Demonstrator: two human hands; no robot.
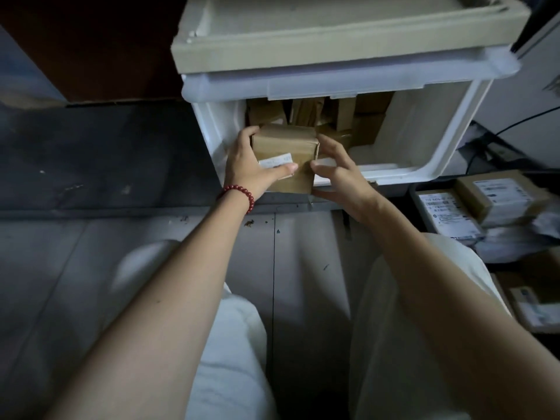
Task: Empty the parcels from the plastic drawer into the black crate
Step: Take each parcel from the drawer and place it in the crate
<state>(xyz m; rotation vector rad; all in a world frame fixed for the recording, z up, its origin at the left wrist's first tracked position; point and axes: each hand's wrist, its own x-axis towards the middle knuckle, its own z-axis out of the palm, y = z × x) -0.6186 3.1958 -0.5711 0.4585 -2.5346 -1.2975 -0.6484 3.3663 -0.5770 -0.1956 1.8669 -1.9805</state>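
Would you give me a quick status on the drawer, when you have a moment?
Holding parcel at drawer front: left grip round it, right grip pinching its right edge. Behind it, other parcels. Nothing blocking.

My left hand (251, 165), with a red bead bracelet (239, 192) on the wrist, grips a brown cardboard box (288, 147) at the front left of the open white drawer (424, 140), thumb across its label. My right hand (339, 174) curls round the box's right edge. More parcels (342, 113) crowd the drawer's back. To my right, labelled parcels (448, 213) lie in the black crate (414, 195).
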